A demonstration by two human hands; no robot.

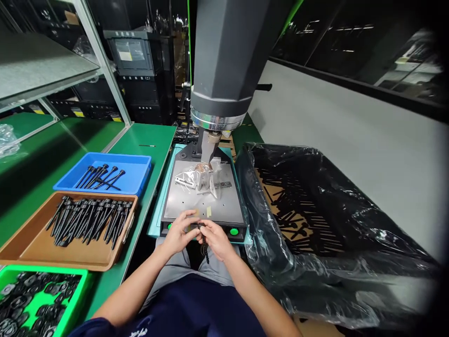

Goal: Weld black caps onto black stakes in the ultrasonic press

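Observation:
Both hands meet in front of the machine's metal base plate (185, 201), above the lap. My right hand (216, 241) is closed round the upper end of a black rod-like part (205, 250), whose ridged shaft hangs down between the legs. My left hand (178, 233) reaches to the top of the same part, thumb and a finger near it, the other fingers spread; whether it grips the part is hard to make out. Above the plate, the machine's metal tip (208, 147) stands over a fixture wrapped in clear plastic (203, 180).
At the left are a blue tray (143, 175) and a brown tray (38, 250) of black rods, and a green tray (79, 295) of small black parts. A plastic-lined bin (336, 187) with black rods stands at the right. The machine head (224, 61) hangs overhead.

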